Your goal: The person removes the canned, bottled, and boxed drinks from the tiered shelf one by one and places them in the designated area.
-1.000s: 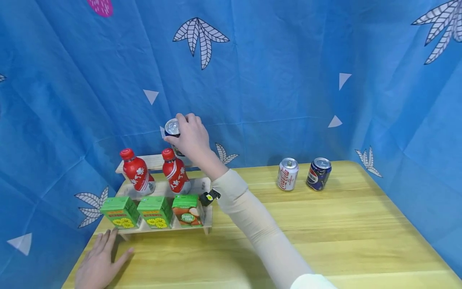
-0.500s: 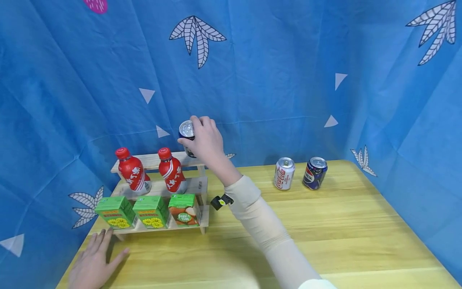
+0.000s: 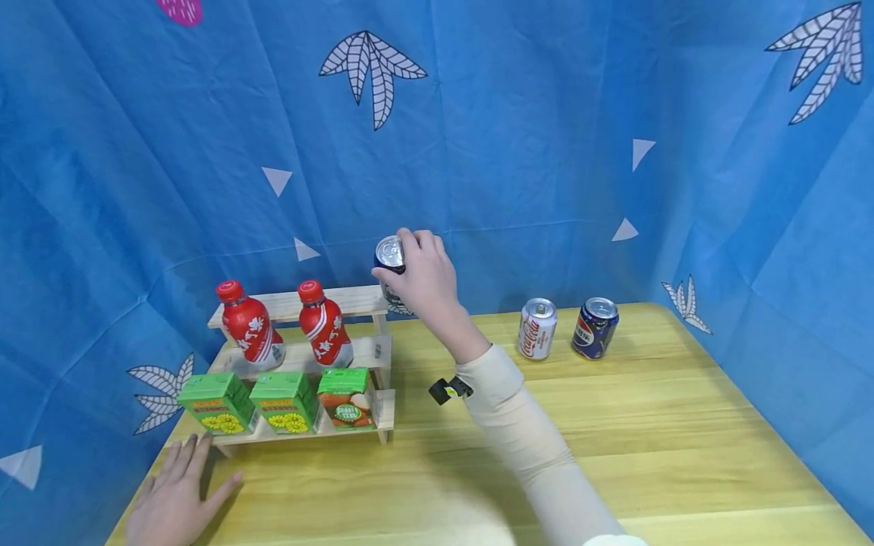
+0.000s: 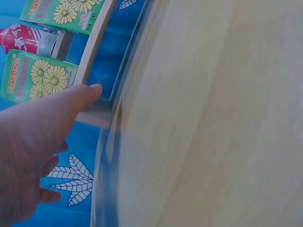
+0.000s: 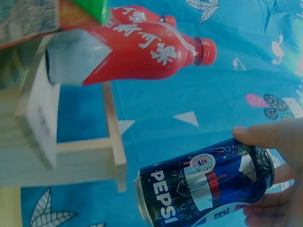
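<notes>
My right hand [image 3: 429,284] grips a dark blue Pepsi can [image 3: 391,254] near its top, with thumb and fingers on opposite sides. In the right wrist view the Pepsi can [image 5: 203,184] is apart from the end of the wooden tiered rack [image 5: 87,146]. From the head view it hangs at the right end of the rack's top tier [image 3: 348,301]. My left hand [image 3: 174,493] lies with straight fingers and spread thumb by the rack's front left corner. In the left wrist view the thumb of the left hand [image 4: 42,137] overlaps the rack's lower edge.
Two red bottles [image 3: 326,330] stand on the middle tier. Drink cartons, two with yellow flowers [image 3: 283,402] and one brown-green [image 3: 347,398], line the front tier. A white Coca-Cola can [image 3: 538,330] and another Pepsi can [image 3: 595,330] stand right on the table, before a blue curtain [image 3: 512,152].
My right hand has carried the Pepsi can rightward, from over the top tier to its right end. The left hand stays by the rack's corner. The head view has shifted slightly.
</notes>
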{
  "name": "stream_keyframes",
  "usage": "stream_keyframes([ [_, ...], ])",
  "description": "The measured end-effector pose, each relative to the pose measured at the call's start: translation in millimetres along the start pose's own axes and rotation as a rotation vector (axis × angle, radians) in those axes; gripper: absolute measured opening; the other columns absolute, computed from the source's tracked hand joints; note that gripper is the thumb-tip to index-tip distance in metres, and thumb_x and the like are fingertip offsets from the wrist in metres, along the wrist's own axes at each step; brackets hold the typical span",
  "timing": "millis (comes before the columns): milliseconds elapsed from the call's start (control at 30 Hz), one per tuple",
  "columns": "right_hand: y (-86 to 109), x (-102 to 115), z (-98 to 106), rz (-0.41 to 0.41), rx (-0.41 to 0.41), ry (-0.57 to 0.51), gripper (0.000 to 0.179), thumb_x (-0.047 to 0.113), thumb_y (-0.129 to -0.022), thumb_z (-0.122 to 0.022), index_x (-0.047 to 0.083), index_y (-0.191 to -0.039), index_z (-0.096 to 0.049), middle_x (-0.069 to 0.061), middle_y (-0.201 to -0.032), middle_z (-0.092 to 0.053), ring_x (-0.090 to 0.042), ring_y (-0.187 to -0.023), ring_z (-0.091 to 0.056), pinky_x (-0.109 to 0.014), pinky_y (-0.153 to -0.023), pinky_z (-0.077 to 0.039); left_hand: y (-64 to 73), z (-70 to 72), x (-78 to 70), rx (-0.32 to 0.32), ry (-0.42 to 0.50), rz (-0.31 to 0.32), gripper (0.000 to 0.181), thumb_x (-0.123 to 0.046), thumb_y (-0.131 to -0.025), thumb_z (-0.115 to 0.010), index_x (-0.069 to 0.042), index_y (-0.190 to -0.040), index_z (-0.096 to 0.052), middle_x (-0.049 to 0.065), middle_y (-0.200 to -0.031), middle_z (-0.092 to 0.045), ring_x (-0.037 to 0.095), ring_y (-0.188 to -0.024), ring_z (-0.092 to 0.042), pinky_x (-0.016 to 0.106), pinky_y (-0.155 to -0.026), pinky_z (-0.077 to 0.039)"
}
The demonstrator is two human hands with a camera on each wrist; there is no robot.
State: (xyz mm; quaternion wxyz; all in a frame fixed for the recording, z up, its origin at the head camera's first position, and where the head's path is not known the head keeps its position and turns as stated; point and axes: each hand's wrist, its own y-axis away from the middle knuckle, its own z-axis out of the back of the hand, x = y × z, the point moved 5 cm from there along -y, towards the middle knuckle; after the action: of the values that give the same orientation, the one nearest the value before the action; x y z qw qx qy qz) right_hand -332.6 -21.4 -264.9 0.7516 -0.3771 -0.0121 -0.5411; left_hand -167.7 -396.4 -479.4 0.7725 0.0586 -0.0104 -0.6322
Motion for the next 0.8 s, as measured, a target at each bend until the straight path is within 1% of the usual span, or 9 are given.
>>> stream_keyframes([
  [133, 6.6, -12.5, -1.0, 0.001, -0.001, 0.017, 0.067, 0.049, -0.084, -0.072, 0.011, -0.135, -0.053, -0.011, -0.126, -0.055, -0.026, -0.116, -0.052, -0.041, -0.090, -0.056, 0.0, 1.0, -0.4, -0.004, -0.003, 0.001, 0.120, -0.088, -0.080, -0.032, 0.009, -0.150, -0.019, 0.042, -0.149, -0.017, 0.059, -0.139, -0.014, 0.078, -0.108, -0.014],
  [367, 20.0, -34.4, -6.8, -0.024, 0.043, 0.051, 0.067, 0.048, -0.084, -0.073, 0.010, -0.135, -0.052, -0.013, -0.126, -0.056, -0.028, -0.116, -0.052, -0.043, -0.089, -0.056, 0.0, 1.7, -1.1, 0.000, -0.008, 0.012, 0.121, -0.088, -0.080, -0.032, 0.010, -0.149, -0.021, 0.042, -0.149, -0.018, 0.058, -0.139, -0.015, 0.077, -0.109, -0.013],
  [600, 32.0, -56.5, -15.1, -0.039, 0.064, 0.074, 0.066, 0.046, -0.082, -0.076, 0.008, -0.131, -0.054, -0.015, -0.124, -0.057, -0.031, -0.116, -0.053, -0.046, -0.087, -0.056, 1.0, 1.6, -1.3, 0.002, -0.007, 0.017, 0.121, -0.089, -0.080, -0.032, 0.010, -0.149, -0.021, 0.041, -0.149, -0.018, 0.058, -0.139, -0.015, 0.077, -0.109, -0.014],
  [800, 40.4, -76.6, -21.0, -0.046, 0.075, 0.103, 0.066, 0.047, -0.081, -0.077, 0.008, -0.130, -0.056, -0.015, -0.123, -0.058, -0.034, -0.118, -0.052, -0.048, -0.091, -0.054, 0.8, 1.8, -1.7, -0.004, -0.012, 0.008, 0.121, -0.088, -0.080, -0.032, 0.009, -0.150, -0.020, 0.041, -0.149, -0.019, 0.058, -0.139, -0.016, 0.078, -0.108, -0.015],
])
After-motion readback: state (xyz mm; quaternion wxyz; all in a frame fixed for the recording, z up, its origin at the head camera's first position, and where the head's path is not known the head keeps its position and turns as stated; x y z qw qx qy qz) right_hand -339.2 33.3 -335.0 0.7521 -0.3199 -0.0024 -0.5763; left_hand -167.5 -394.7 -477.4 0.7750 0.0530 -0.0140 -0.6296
